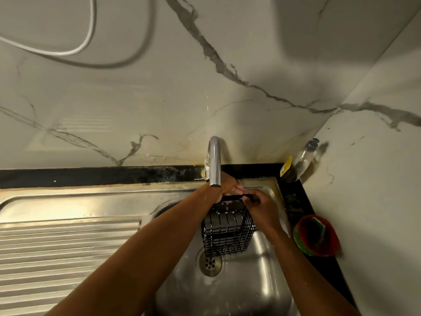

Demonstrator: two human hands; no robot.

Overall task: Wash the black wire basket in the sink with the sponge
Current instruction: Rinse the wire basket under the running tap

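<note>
The black wire basket point(227, 231) hangs tilted over the steel sink point(227, 293), just above the drain point(210, 263). My left hand point(224, 188) grips the basket's top rim under the faucet spout. My right hand point(259, 204) is closed on the same rim at its right end. A sponge point(319, 229) with green stripes lies in the red bowl point(328, 245) to the right of the sink, not in either hand. No water stream is visible.
The chrome faucet point(214, 163) arches over my left hand. A ribbed steel drainboard point(63, 252) spreads to the left. A clear pump bottle point(305, 158) and a yellow-capped bottle point(287, 169) stand in the back right corner against the marble wall.
</note>
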